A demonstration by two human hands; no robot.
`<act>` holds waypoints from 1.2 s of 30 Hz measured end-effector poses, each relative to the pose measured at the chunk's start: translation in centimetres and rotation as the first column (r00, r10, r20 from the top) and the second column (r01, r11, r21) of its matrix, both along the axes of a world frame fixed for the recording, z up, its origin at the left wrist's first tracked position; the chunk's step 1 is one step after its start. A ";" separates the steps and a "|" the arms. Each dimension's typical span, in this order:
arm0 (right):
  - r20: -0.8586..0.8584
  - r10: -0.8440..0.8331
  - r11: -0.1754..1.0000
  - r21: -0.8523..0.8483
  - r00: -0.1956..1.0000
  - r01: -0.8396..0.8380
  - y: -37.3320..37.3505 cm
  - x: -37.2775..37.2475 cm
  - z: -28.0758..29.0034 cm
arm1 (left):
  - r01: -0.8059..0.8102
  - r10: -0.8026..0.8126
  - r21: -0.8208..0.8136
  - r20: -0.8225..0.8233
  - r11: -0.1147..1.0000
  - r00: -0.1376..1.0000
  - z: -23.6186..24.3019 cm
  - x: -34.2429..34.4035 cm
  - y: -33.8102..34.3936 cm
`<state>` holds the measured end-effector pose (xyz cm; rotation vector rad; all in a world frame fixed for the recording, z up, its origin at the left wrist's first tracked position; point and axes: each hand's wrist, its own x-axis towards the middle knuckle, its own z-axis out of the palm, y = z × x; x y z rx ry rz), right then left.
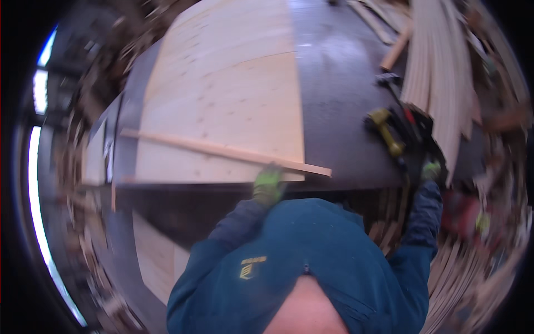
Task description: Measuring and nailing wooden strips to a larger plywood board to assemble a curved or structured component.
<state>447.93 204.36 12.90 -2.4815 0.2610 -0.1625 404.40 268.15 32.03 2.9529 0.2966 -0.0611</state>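
Observation:
A long, narrow wooden strip [217, 149] lies aslant over a pale wooden panel [222, 100], its right end reaching past the panel's edge. My left hand [268, 185], in a green glove, is at the panel's near edge, with blurred fingers closed on the strip. Farther right, my right hand [431, 170], also gloved in green, is at the table's near edge, beside the lower end of a dark tool [425, 123]. Its fingers look closed, but blur hides what is in them. A yellow-green and black power tool [387, 132] lies just left of it.
A dark tabletop [339, 72] carries the panel. Long pale wooden strips [439, 61] are heaped at the right, with a hammer-like tool [392, 83] and a short brown wooden piece [397, 49] nearby. More strips [450, 273] lie below the table on the right.

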 end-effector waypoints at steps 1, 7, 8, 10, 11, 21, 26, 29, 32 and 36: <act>0.161 0.159 0.803 -0.596 0.974 -0.032 -12.7 3.2 0.9 | 0.053 -0.045 -0.152 0.054 0.987 0.998 -2.1 4.8 -2.2; 0.193 0.379 0.925 -0.058 0.905 -0.375 7.6 -6.0 -1.0 | -0.263 0.253 -0.054 -0.150 0.963 0.956 -2.2 -4.0 -5.2; 0.155 0.324 0.933 0.111 0.933 -0.342 10.5 -11.2 2.7 | -0.305 0.294 -0.053 -0.150 0.951 0.944 -2.5 -4.5 -5.7; 0.168 0.468 0.828 0.261 0.868 -0.497 17.1 -15.2 9.8 | -0.326 0.313 -0.095 -0.133 0.941 0.940 -4.3 -3.9 -6.8; 0.228 0.672 0.658 0.251 0.704 -0.710 21.8 -18.0 11.9 | -0.346 0.329 -0.125 -0.140 0.930 0.934 -4.9 -4.4 -7.4; -0.219 0.954 0.174 -0.152 0.204 -0.973 43.5 -27.6 11.2 | -0.415 0.398 -0.314 -0.119 0.854 0.910 -3.7 -14.8 -5.1; -0.216 0.975 -0.073 -0.098 -0.051 -0.992 43.1 -32.5 13.6 | -0.608 0.605 -0.444 -0.169 0.658 0.778 -0.9 -25.2 -4.5; -0.074 0.953 -0.242 0.403 -0.295 -0.883 41.5 -41.1 21.1 | -0.645 0.626 -0.465 -0.219 0.607 0.748 -0.3 -29.7 -3.7; -0.193 0.978 0.179 0.566 0.082 -0.805 42.0 -47.6 22.8 | -0.608 0.579 -0.492 -0.232 0.623 0.781 0.1 -32.8 -1.8; -0.273 0.957 0.256 0.631 0.099 -0.733 45.8 -52.7 26.8 | -0.510 0.565 -0.557 -0.085 0.656 0.820 0.3 -38.4 0.2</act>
